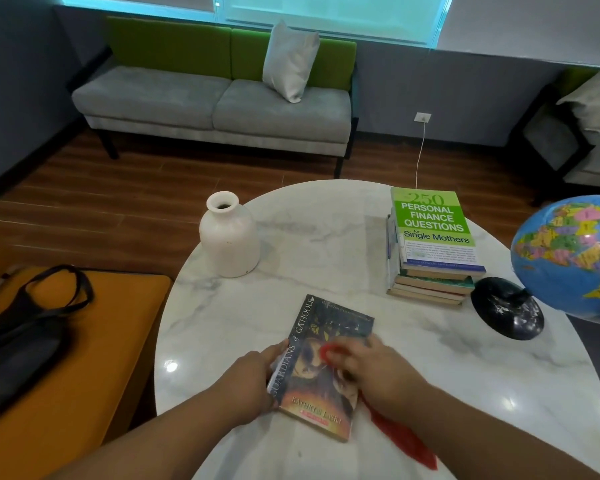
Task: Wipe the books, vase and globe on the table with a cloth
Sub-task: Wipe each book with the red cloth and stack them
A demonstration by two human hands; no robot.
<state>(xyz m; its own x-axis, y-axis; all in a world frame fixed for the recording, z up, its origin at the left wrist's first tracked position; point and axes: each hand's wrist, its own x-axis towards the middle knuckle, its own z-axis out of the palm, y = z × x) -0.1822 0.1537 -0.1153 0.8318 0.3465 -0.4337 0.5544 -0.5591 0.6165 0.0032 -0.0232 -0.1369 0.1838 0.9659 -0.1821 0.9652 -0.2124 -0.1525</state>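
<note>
Head view: the right hand's fingers [338,358] are blurred, but they seem curled over a bunched fold of the red cloth [406,441] and press it onto the cover of a paperback [312,393]. The rest of the cloth trails from under the right hand [371,372] toward the near edge of the table. The left hand [253,379] grips the paperback at its spine edge, thumb lying along the edge of the cover.

The paperback lies flat near the front of the round marble table [326,230]. Farther back, a white vase [229,237] stands upright near the left rim. At the right, a stack of books [433,244] sits just beside the black base [506,308] of a tilted globe [575,258].

Left of the table, a black bag [21,341] rests on an orange seat [118,323].
</note>
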